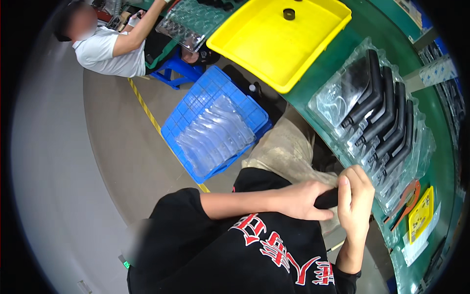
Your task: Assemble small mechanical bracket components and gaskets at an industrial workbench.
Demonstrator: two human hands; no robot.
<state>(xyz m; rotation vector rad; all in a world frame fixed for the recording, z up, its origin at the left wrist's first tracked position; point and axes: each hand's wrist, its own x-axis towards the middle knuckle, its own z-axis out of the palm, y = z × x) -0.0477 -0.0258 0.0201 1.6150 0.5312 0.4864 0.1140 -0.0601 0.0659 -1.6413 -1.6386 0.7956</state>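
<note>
In front of my body, close to the green table's near edge, my left hand (312,200) and my right hand (356,198) meet around a black part (327,199). Only a short, dark, rounded stretch of it shows; the fingers cover the rest. Both hands are closed on it, the right thumb pointing up along it. Just beyond my right hand, several black bent tubes (391,115) lie side by side in a clear plastic blister tray (338,95) on the table.
A large yellow tray (254,66) holding a black ring (289,14) sits on the green table (320,125). Orange-handled pliers (407,200) and a small yellow tray (420,215) lie at right. A blue crate (215,81) with clear blister trays stands left; beyond sits a co-worker (105,51).
</note>
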